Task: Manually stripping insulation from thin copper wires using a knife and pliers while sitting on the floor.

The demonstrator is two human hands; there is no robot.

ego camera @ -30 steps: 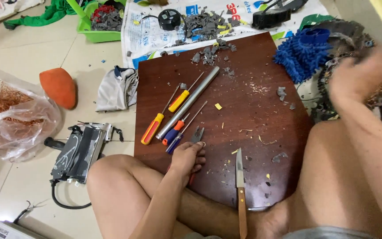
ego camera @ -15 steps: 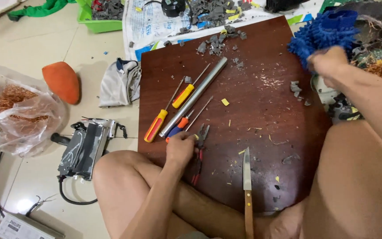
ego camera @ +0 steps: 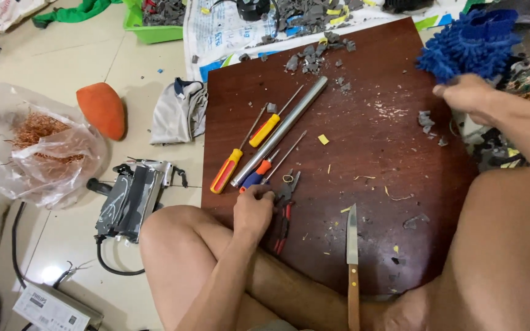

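I sit on the floor with a dark red wooden board (ego camera: 369,92) in front of my legs. My left hand (ego camera: 253,208) rests on its near edge with the fingers curled. It holds nothing and lies between a blue-and-orange screwdriver (ego camera: 257,176) and red-handled pliers (ego camera: 283,214). My right hand (ego camera: 467,95) hovers at the board's right edge, just below a blue shaggy cloth (ego camera: 470,43). Its fingers are curled, and what is inside them is hidden. A wooden-handled knife (ego camera: 352,245) lies near my right leg.
A metal tube (ego camera: 283,129) and two yellow-handled screwdrivers (ego camera: 264,130) lie on the board, with grey scraps (ego camera: 314,52) at its far edge. Left of it are a bag of copper wire (ego camera: 38,147), an orange lump (ego camera: 101,109), a grey cloth (ego camera: 176,113) and a black device (ego camera: 131,199).
My right hand has come away from the heap on the right and now sits at the board's edge. My left hand has stayed by the pliers.
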